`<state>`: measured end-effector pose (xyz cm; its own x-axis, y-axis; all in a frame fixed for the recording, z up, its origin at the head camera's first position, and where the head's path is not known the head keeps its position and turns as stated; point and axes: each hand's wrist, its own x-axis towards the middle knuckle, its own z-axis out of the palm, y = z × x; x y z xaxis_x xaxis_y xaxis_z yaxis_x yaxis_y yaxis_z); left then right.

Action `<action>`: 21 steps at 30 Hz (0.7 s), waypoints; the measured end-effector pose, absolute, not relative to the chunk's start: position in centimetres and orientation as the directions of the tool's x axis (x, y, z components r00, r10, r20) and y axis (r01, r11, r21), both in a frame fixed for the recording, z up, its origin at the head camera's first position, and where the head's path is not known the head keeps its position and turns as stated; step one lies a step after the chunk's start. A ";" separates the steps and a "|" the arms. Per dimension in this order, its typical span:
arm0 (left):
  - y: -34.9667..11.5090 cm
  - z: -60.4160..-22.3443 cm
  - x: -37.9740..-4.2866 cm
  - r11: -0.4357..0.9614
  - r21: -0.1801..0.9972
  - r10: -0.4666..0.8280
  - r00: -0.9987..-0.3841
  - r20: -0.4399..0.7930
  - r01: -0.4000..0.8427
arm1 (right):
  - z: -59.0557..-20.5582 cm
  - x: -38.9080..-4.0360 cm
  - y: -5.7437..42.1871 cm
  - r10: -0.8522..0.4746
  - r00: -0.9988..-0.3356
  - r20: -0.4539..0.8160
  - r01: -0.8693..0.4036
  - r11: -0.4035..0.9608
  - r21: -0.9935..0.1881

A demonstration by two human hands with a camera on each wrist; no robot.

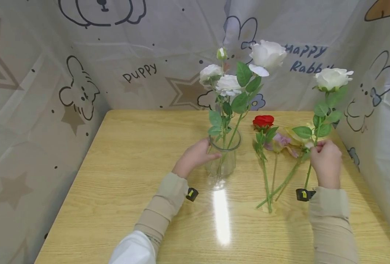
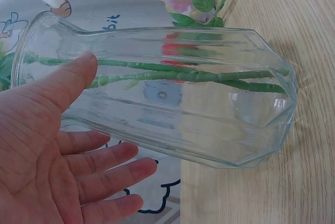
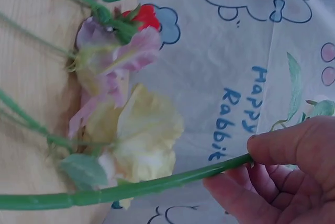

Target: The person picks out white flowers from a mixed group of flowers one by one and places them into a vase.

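A clear glass vase [image 2: 209, 119] stands upright on the table, holding white roses [image 1: 228, 85] on green stems. My left hand [image 1: 196, 156] is at the vase's left side near the rim. In the left wrist view its thumb lies across the neck, while the other fingers extend loosely beside the glass. My right hand [image 1: 327, 161] pinches the green stem [image 3: 157, 185] of a white rose [image 1: 333, 79] between thumb and fingers, flower upward. Left of that hand lie a red rose [image 1: 263, 121], a purple flower [image 1: 280, 141] and a pale yellow flower [image 3: 149, 135].
The wooden table [image 1: 132, 146] has a printed cloth [image 1: 155, 44] hanging behind it and at both sides. Loose stems [image 1: 265, 187] cross on the tabletop between the vase and my right hand. Black wrist cameras [image 1: 192, 194] sit at both cuffs.
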<state>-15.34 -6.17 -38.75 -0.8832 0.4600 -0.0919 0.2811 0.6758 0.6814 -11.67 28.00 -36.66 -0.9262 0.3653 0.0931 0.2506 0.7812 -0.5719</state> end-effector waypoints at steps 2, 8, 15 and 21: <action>-6.1 -38.8 -15.3 0.680 0.677 0.459 -0.884 -0.091 0.283 | -36.3 -12.0 27.4 0.363 -0.924 0.122 0.229 0.780 -0.582; -6.1 -38.8 -15.3 0.685 0.671 0.455 -0.886 -0.091 0.283 | -35.2 -12.8 25.7 0.371 -0.908 0.195 0.183 0.770 -0.612; -6.1 -38.6 -15.2 0.685 0.667 0.468 -0.879 -0.092 0.294 | -34.2 -13.5 24.1 0.361 -0.895 0.264 0.114 0.755 -0.646; -6.1 -38.3 -15.2 0.679 0.671 0.472 -0.877 -0.089 0.298 | -33.2 -13.8 22.9 0.364 -0.882 0.299 0.076 0.736 -0.673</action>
<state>-15.16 -6.11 -38.35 -0.8769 0.4723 -0.0892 0.2976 0.6793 0.6708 -13.80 22.92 -33.17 -0.8820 0.3644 0.2989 0.0760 0.7359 -0.6728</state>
